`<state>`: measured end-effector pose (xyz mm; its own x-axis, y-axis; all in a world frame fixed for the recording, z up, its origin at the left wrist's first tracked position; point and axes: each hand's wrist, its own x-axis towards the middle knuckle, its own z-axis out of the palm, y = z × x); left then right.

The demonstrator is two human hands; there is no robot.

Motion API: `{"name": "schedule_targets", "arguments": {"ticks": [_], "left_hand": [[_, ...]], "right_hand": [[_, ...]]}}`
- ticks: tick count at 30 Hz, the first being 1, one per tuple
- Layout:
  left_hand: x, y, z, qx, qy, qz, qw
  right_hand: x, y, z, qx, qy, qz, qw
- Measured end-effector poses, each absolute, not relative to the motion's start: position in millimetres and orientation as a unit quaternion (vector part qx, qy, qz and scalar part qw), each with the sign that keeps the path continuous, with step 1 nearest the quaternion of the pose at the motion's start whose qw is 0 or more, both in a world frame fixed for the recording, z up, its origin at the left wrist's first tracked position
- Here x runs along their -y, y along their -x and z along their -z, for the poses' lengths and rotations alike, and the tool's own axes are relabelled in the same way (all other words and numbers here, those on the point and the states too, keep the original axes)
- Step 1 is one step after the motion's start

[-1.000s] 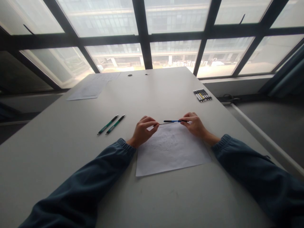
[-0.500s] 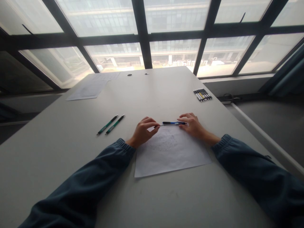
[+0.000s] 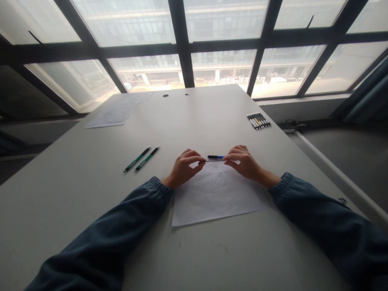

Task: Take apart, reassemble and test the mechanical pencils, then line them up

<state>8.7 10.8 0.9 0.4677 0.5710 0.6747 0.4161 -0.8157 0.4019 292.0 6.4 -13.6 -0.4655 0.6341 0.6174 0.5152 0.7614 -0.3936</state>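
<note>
A thin dark rod [image 3: 214, 161], which looks like a pen refill, is stretched level between my two hands just above the paper's far edge. My left hand [image 3: 185, 166] pinches its left end between thumb and fingertips. The fingers of my right hand [image 3: 246, 163] close on its right end. Right behind the rod lies a blue pen [image 3: 216, 156] with a dark end, partly covered by my right fingers. Below both hands is a white sheet of paper [image 3: 220, 206] bearing faint scribbled marks.
Two green pens [image 3: 142, 160] lie side by side left of my left hand. A row of several black, white and yellow pens [image 3: 258, 121] is near the table's right edge. More paper sheets [image 3: 112, 113] lie far left on the white table [image 3: 75, 194], before large windows.
My right hand has moved a little left, off the blue pen's right part and onto the thin rod's right end. The left hand has hardly moved; the rod now looks more level.
</note>
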Motion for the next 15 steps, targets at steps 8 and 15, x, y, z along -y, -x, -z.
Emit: {"name": "schedule_targets", "arguments": {"ticks": [8,15], "left_hand": [[-11.7,-7.0,0.6,-0.293,-0.864,-0.4,0.089],[-11.2,-6.3,1.1,-0.319,-0.858,-0.395,0.081]], "right_hand": [[-3.4,-292.6,9.7,0.831,0.39,-0.09,0.387],[-1.7,-300.1,9.8,0.826,0.399,-0.095,0.388]]}}
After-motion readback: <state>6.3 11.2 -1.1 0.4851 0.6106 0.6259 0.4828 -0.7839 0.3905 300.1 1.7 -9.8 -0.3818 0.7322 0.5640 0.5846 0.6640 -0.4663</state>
